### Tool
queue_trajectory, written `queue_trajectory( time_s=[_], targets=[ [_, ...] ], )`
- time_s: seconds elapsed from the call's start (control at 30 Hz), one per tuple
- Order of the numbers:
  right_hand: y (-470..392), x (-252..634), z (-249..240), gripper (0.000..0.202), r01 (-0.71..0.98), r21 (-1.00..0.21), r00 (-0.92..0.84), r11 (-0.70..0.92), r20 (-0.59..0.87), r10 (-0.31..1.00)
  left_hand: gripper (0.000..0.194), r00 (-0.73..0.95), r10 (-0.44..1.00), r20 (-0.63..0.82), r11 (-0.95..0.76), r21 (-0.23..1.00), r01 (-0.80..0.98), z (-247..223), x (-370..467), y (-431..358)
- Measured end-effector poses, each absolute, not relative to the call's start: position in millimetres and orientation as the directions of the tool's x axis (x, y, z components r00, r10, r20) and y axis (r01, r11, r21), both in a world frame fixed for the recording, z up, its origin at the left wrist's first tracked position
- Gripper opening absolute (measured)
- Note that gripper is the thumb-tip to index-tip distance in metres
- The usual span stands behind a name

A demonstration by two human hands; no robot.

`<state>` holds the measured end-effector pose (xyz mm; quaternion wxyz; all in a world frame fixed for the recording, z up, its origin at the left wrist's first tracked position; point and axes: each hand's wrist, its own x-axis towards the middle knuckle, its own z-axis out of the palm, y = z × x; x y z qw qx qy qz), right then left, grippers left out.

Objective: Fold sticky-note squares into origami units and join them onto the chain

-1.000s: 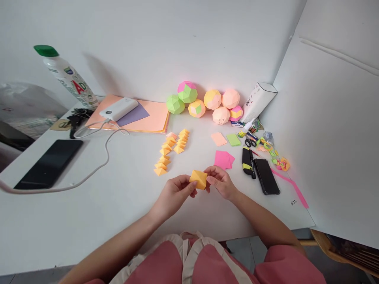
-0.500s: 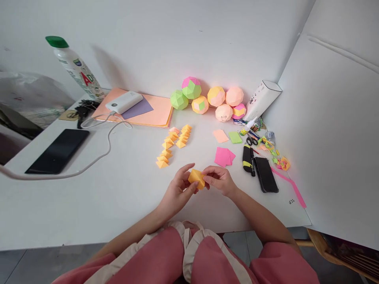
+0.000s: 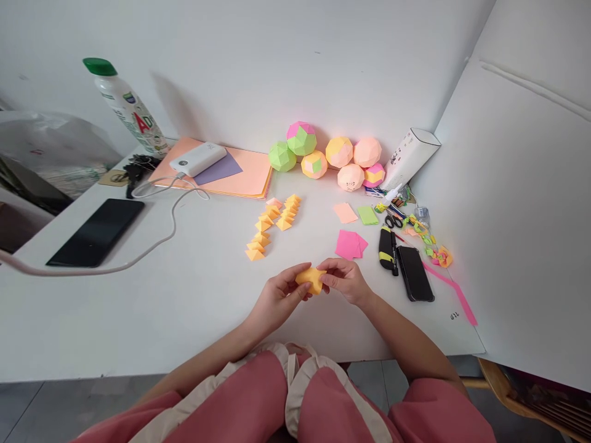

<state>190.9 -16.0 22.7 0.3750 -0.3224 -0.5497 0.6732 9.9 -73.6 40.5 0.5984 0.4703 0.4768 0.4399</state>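
A small folded orange paper piece (image 3: pixel 310 280) is held above the near side of the table, between my two hands. My left hand (image 3: pixel 282 293) grips its left side, thumb in front and fingers behind. From the right, my right hand (image 3: pixel 345 280) pinches the other edge with thumb and fingers. Beyond my left hand, folded orange paper units (image 3: pixel 263 232) stand in two rows. Pink paper squares (image 3: pixel 349 244) lie just past my right hand, with peach (image 3: pixel 345 213) and green squares (image 3: pixel 368 215) behind them.
Several paper balls (image 3: pixel 301 139) rest along the wall. To the right lie a box cutter (image 3: pixel 386 247), scissors (image 3: pixel 393 221), a phone (image 3: pixel 415 274) and paper scraps (image 3: pixel 442 256). To the left are a dark tablet (image 3: pixel 98 233), a power bank (image 3: pixel 198 159) with cable, and a bottle (image 3: pixel 138 117).
The paper piece has turned in my fingers and its face looks flatter and wider. My left fingers have closed in over its top edge. The view has shifted slightly.
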Motion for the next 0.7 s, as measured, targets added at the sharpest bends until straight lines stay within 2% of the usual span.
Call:
queue_trajectory(
  time_s=[0.23, 0.7],
  targets=[
    [-17.9, 188.7, 28.4, 0.014, -0.114, -0.993, -0.532, -0.037, 0.03, 0.846, 0.034, 0.185, 0.977, -0.106, 0.112, 0.994, -0.02, 39.0, 9.0, -74.2],
    [-19.1, 189.1, 25.3, 0.014, -0.088, -0.996, -0.516, 0.016, 0.059, 0.855, 0.034, 0.182, 0.974, -0.132, 0.121, 0.99, 0.072, 41.9, 5.9, -74.3]
  ],
)
